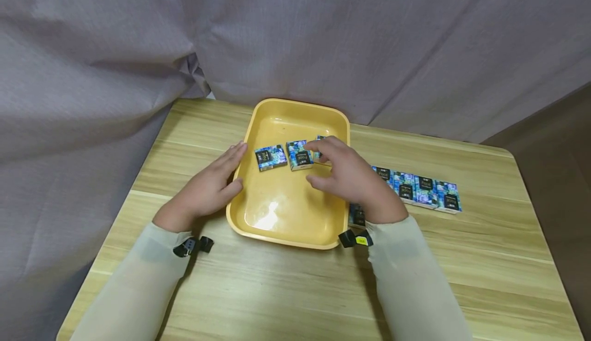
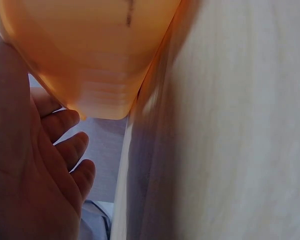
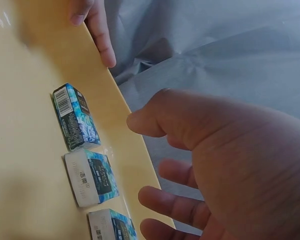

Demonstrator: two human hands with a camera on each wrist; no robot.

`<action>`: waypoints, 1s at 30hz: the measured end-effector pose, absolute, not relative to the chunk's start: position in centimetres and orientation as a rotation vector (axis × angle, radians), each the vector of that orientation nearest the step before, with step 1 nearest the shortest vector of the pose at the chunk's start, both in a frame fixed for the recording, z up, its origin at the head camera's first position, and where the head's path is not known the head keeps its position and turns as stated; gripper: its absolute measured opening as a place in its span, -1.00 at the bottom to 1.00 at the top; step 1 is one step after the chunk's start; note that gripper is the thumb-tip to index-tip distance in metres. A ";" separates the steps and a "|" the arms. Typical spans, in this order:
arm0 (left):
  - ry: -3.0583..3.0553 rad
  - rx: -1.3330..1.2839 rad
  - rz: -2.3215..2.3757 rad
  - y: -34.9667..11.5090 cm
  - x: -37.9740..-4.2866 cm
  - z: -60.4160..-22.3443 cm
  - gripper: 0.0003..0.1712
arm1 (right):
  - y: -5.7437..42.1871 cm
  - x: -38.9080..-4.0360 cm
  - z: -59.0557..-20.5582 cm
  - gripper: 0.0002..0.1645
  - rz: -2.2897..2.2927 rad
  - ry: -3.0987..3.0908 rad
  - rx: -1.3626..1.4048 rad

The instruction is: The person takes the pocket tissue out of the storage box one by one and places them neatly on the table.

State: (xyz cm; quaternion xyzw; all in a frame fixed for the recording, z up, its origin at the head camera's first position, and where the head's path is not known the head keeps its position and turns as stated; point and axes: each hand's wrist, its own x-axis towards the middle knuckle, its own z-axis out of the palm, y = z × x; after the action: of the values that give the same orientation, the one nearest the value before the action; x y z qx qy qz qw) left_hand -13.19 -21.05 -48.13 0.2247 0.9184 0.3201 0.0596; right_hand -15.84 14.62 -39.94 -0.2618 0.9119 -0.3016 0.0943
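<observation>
A yellow plastic tray holds three small blue floral boxes with dark labels: a left box, a middle box, and a right box partly covered by my right hand in the head view. My left hand rests at the tray's left rim, fingers extended along it; the left wrist view shows the fingertips against the rim's underside. Over the tray's right side hovers my right hand, thumb and fingers spread apart with nothing between them. Its fingertips overlap the middle and right boxes from above.
On the wooden table, a row of similar boxes extends right of the tray. Another box lies by the tray's right wall, partly under my right wrist. A grey curtain hangs behind the table.
</observation>
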 end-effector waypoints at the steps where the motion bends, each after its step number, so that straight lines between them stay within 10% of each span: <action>1: 2.781 0.679 0.969 -21.0 -13.2 -48.1 -0.04 | 14.5 -16.0 -39.9 -0.12 -0.893 2.704 -0.765; 30: 2.784 0.690 0.978 -20.9 -13.2 -47.9 -0.04 | 11.5 -19.8 -42.3 0.09 -0.697 2.734 -0.488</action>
State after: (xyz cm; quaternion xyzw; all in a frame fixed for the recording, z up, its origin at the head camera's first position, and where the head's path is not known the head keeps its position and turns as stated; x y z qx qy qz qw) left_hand -13.25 -20.90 -47.88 0.2274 0.9172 0.3222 0.0557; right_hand -19.76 11.46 -42.29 -0.1687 0.9457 -0.2410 0.1386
